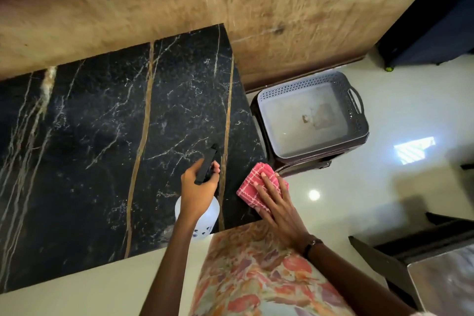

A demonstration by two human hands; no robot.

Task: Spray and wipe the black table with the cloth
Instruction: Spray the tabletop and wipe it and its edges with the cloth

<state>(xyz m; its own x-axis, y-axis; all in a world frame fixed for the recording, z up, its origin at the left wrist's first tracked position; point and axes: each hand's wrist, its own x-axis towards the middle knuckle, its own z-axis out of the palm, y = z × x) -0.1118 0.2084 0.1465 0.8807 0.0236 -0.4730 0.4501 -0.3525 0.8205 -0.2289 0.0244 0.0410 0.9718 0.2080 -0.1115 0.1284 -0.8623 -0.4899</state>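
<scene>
The left hand (198, 192) has its grip curled round the neck of a spray bottle (200, 215), a finger on the black trigger head; the hand and forearm hide most of the bottle's white body. The right hand (275, 202) lies flat, fingers straight, pressing a folded pink cloth (250, 185) onto the near right corner of the black desk (102, 136). The desk's left end is cut off. A grey basket (356, 120) sits just beside it.

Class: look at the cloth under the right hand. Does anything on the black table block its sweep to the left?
Yes. The spray bottle, gripped by the left hand, hangs just left of the pink cloth. Beyond it the black table shows nothing else.
</scene>
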